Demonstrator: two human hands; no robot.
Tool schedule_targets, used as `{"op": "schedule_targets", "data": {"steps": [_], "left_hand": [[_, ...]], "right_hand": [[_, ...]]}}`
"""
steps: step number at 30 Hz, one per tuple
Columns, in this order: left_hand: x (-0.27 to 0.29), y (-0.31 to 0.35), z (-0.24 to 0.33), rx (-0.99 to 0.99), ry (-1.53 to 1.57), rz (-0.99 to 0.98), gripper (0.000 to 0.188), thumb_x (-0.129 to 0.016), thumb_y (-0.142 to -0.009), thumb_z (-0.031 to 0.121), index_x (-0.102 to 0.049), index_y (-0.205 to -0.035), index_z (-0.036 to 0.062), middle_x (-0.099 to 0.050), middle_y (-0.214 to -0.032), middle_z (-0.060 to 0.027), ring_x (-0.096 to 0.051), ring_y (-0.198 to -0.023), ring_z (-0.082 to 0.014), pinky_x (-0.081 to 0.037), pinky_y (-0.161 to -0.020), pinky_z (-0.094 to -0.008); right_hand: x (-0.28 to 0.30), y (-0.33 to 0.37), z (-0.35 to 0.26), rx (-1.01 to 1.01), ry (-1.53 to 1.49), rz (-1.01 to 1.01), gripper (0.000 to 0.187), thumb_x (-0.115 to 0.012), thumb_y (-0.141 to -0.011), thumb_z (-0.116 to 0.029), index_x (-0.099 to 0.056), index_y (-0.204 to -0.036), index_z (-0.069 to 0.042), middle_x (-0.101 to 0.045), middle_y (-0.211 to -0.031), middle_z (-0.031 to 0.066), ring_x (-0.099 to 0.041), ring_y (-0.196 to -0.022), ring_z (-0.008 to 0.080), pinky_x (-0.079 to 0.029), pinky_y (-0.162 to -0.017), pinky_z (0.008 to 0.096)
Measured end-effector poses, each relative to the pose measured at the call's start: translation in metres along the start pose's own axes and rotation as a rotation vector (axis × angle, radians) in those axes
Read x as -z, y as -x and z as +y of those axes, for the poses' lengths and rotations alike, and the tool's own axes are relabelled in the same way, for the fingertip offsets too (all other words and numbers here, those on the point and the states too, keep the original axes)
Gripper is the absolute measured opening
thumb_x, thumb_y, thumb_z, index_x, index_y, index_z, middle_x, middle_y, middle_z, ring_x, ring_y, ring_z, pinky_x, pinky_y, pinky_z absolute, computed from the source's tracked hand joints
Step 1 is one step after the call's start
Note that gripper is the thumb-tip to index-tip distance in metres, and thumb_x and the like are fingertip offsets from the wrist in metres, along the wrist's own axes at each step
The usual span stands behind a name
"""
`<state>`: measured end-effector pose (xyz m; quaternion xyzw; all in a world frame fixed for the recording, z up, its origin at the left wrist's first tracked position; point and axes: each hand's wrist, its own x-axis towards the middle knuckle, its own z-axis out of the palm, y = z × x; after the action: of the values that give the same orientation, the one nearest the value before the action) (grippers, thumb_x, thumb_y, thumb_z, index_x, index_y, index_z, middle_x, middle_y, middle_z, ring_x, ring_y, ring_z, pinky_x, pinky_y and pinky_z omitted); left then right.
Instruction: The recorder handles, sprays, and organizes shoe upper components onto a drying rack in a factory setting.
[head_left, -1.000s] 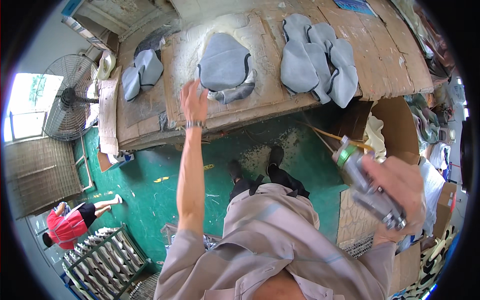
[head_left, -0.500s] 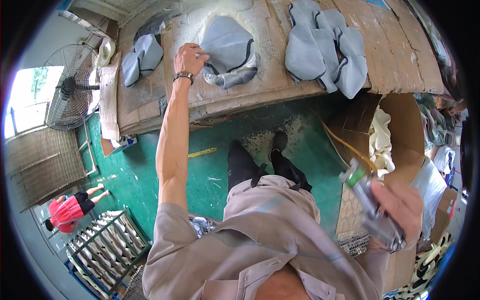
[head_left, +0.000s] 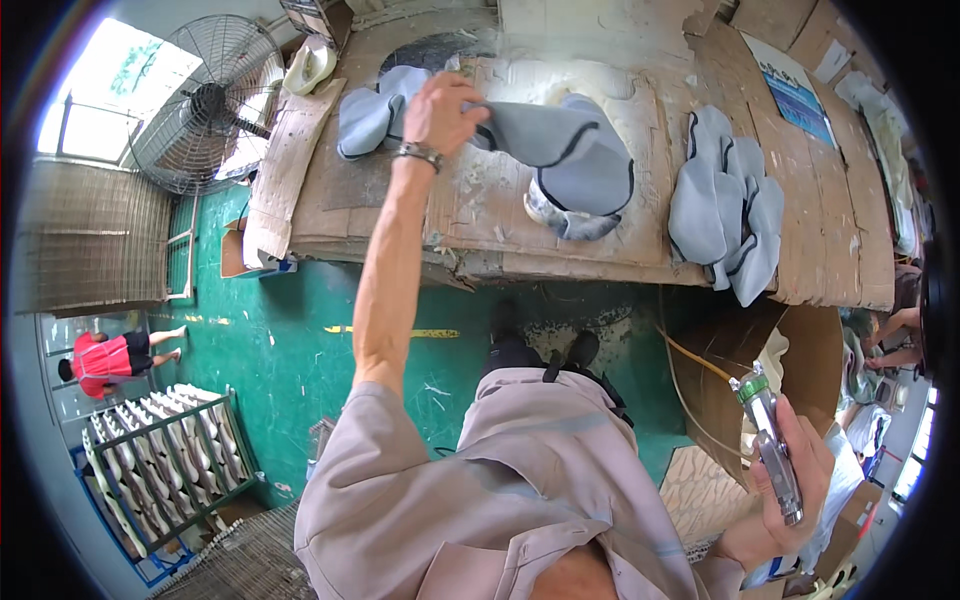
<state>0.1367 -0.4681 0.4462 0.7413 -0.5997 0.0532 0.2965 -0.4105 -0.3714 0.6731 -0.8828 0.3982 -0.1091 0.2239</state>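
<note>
My left hand (head_left: 440, 115) is closed on the end of a grey fabric piece (head_left: 545, 133) with black edging, which stretches rightward from my fingers. Below it, another grey piece (head_left: 590, 185) lies on a pale-crusted patch of the cardboard-covered bench. Just left of this hand, a small group of grey pieces (head_left: 365, 120) rests on the bench. Over on the right, my right hand (head_left: 800, 470) grips a silver spray gun (head_left: 772, 445) with a green ring, held low and away from the bench. A yellow hose (head_left: 695, 355) runs toward the gun.
A pile of grey pieces (head_left: 725, 200) lies on the bench's right part. Below it stands an open cardboard box (head_left: 810, 350) with cream pieces inside. A large fan (head_left: 208, 105) is at far left. A rack (head_left: 165, 460) and a person in red (head_left: 105, 360) are beyond.
My left hand has lifted the top grey piece and drawn it left, toward the small group. The right hand still holds the spray gun. The whole view has shifted.
</note>
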Motion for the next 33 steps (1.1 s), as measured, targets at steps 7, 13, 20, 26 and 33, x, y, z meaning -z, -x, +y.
{"op": "schedule_targets", "data": {"steps": [7,13,20,26,33], "left_hand": [[0.028,-0.068,-0.135,0.043,-0.183,0.142,0.019,-0.078,-0.077,0.030,-0.081,-0.092,0.0175,-0.068,-0.113,-0.0033,-0.059,-0.112,-0.0273,-0.049,-0.096,-0.0399],[-0.001,-0.106,-0.190,-0.046,-0.315,0.540,0.022,-0.078,-0.077,0.032,-0.079,-0.096,0.0218,-0.062,-0.107,-0.0018,-0.056,-0.106,-0.0276,-0.045,-0.091,-0.0422],[-0.117,-0.038,-0.240,0.308,-0.529,-0.190,0.047,-0.067,-0.085,0.021,-0.061,-0.132,0.0199,-0.062,-0.128,-0.0100,-0.055,-0.123,-0.0303,-0.045,-0.098,-0.0479],[-0.135,0.021,-0.201,0.507,0.004,0.329,0.072,-0.070,-0.083,0.009,-0.042,-0.149,0.0143,-0.061,-0.131,-0.0209,-0.058,-0.122,-0.0383,-0.046,-0.102,-0.0490],[-0.121,0.221,-0.147,0.527,0.235,0.272,0.056,-0.070,-0.082,0.003,-0.057,-0.137,0.0060,-0.065,-0.123,-0.0164,-0.064,-0.111,-0.0291,-0.050,-0.096,-0.0394]], "right_hand": [[-0.023,-0.062,-0.059,0.020,-0.133,-0.103,0.059,-0.067,-0.085,-0.015,-0.053,-0.138,0.006,-0.063,-0.088,0.0156,-0.060,-0.076,0.0266,-0.046,-0.070,0.0339],[-0.052,-0.073,-0.106,-0.212,-0.033,0.000,0.057,-0.069,-0.085,-0.010,-0.055,-0.138,0.006,-0.065,-0.093,0.0154,-0.063,-0.079,0.0233,-0.049,-0.072,0.0328],[-0.060,-0.085,-0.133,-0.227,0.044,-0.037,0.059,-0.072,-0.076,0.000,-0.058,-0.133,0.007,-0.067,-0.105,0.0213,-0.067,-0.084,0.0303,-0.052,-0.077,0.0325],[-0.053,-0.094,-0.140,-0.311,-0.068,-0.005,0.059,-0.072,-0.070,-0.003,-0.063,-0.128,0.007,-0.068,-0.104,0.0217,-0.067,-0.086,0.0310,-0.052,-0.079,0.0340],[-0.045,-0.054,-0.112,-0.296,0.079,0.248,0.055,-0.072,-0.066,-0.021,-0.073,-0.114,0.005,-0.069,-0.086,0.0166,-0.062,-0.072,0.0260,-0.046,-0.067,0.0329]]}}
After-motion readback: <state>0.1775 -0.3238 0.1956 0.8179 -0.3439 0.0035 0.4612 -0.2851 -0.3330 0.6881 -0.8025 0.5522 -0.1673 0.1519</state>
